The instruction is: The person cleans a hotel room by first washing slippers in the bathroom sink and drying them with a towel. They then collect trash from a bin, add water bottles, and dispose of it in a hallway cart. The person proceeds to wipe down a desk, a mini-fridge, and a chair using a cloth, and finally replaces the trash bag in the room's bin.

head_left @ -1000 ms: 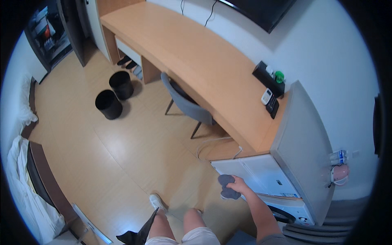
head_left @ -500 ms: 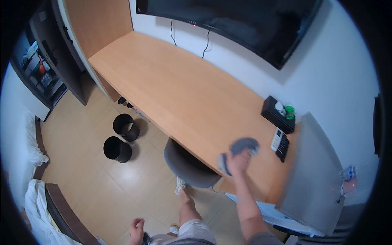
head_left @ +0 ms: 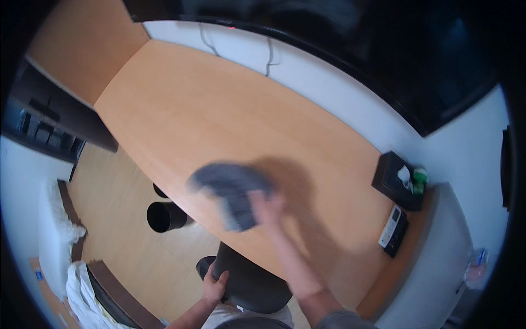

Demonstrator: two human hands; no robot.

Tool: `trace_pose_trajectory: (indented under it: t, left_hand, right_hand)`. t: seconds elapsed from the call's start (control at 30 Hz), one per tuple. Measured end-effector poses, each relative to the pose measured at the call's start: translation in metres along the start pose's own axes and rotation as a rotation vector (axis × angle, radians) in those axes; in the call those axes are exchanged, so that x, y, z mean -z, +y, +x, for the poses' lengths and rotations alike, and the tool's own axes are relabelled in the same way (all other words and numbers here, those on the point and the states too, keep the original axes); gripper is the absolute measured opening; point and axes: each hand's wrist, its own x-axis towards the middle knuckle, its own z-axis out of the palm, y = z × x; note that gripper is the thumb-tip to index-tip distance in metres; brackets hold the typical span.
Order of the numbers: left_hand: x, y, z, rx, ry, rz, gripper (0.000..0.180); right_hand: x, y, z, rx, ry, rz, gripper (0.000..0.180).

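My right hand (head_left: 267,207) is closed on a grey cloth (head_left: 233,186) above the light wooden desk (head_left: 192,104). Motion blurs both hand and cloth, and a shadow falls on the desktop to their right. The cloth's lower corner looks paler. At the desk's near edge, my left hand (head_left: 215,286) grips the side of a dark grey chair (head_left: 255,282). Its thumb shows, while some fingers are hidden behind the chair.
At the desk's right end stand a black tissue box (head_left: 392,178), a green item (head_left: 420,176), a white remote (head_left: 390,226) and a black one (head_left: 397,238). A grey panel (head_left: 427,263) borders that end. A wall screen (head_left: 329,38) hangs above; black bins (head_left: 164,216) stand on the floor.
My right hand has carried the cloth leftward across the desk. My left hand has come forward from my side onto the chair. The view has shifted closer to the desk.
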Motion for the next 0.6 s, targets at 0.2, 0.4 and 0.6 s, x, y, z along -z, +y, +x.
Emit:
trace_pose_trajectory:
  t: [0.2, 0.4, 0.6]
  left_hand:
    - [-0.017, 0.022, 0.0, 0.002, -0.081, 0.087, 0.046]
    - [-0.018, 0.029, -0.005, 0.053, -0.076, 0.066, 0.047]
    - [-0.008, -0.004, 0.003, -0.021, -0.18, 0.111, 0.058]
  right_hand:
    - [0.214, 0.034, 0.148, 0.141, 0.634, -1.259, 0.057]
    - [0.001, -0.026, 0.185, 0.696, 0.247, -1.371, 0.062]
    - [-0.131, 0.038, 0.026, 1.275, -0.684, -0.716, 0.031]
